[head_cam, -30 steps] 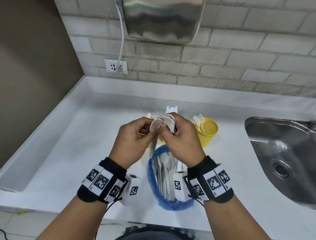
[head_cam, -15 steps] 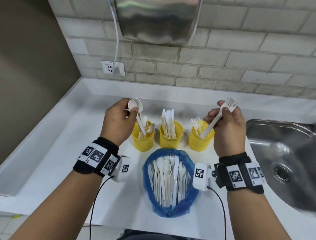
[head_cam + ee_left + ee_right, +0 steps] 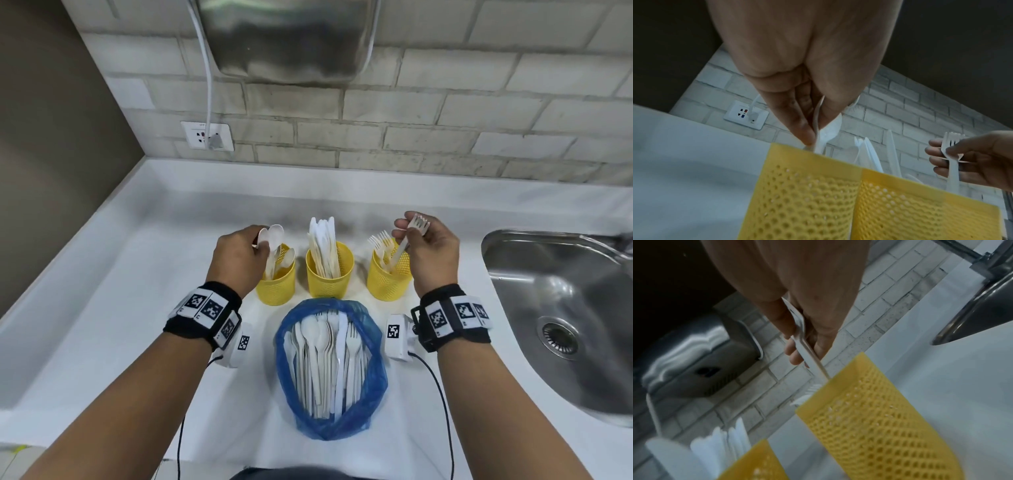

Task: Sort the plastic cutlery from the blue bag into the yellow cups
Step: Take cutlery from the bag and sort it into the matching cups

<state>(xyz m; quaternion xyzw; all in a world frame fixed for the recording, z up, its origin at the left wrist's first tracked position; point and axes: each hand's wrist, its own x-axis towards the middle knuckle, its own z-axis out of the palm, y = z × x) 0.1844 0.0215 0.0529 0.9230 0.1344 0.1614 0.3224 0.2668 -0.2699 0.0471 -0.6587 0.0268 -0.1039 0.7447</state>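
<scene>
Three yellow mesh cups stand in a row on the white counter: the left cup with spoons, the middle cup with knives, the right cup with forks. My left hand pinches white spoons with their handles down in the left cup. My right hand grips a white fork, its handle inside the right cup. The blue bag lies open in front of the cups with mixed white cutlery inside.
A steel sink is sunk into the counter at the right. A brick wall with a socket and a steel dryer rises behind. The counter's raised edge runs along the left.
Both hands parted from above the bag, the left carrying spoons to the left cup, the right a fork to the right cup. Since half a second ago both have lowered into the cups.
</scene>
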